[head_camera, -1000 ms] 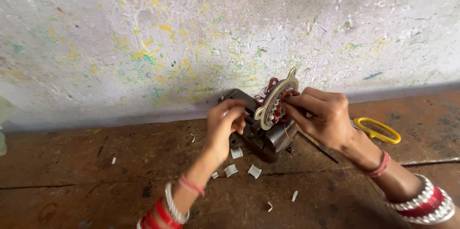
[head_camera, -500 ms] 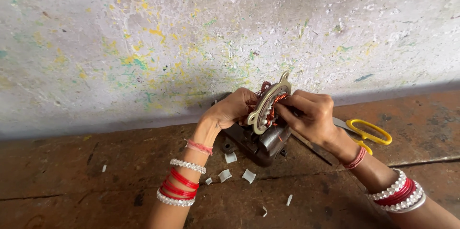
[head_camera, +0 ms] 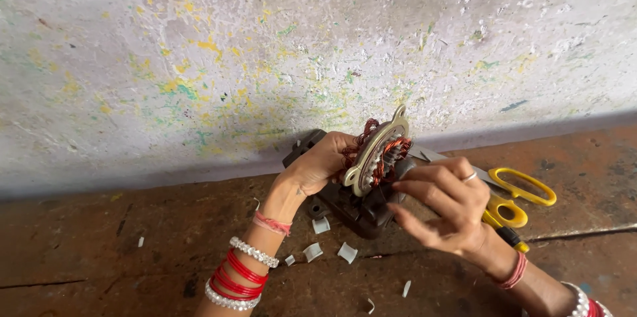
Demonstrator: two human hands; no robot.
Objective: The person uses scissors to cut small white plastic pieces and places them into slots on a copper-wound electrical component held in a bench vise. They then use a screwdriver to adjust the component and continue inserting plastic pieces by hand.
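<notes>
Just right of the frame's centre, the left hand (head_camera: 318,161) grips a small motor stator (head_camera: 377,154), a pale metal ring wound with copper coils, and holds it on edge against a dark metal block (head_camera: 361,207) that stands on the brown counter (head_camera: 133,251). The fingers are wrapped around the stator's far side, so this hand is closed on it. The right hand (head_camera: 441,207) sits just to the right, its fingertips pinched narrow at the stator's inner slots; whether they hold a bit of paper or wire there is too small to tell.

As far as can be seen, the copper windings are already in place around much of the ring. Several small white insulation pieces (head_camera: 332,241) lie scattered on the counter below the block, apparently unused or cut off. How many slots remain to be dealt with is hidden by the fingers.

Yellow-handled scissors (head_camera: 514,201) lie behind the right hand, touching nothing else in view. A paint-flecked wall (head_camera: 265,45) fills the upper half of the frame.
</notes>
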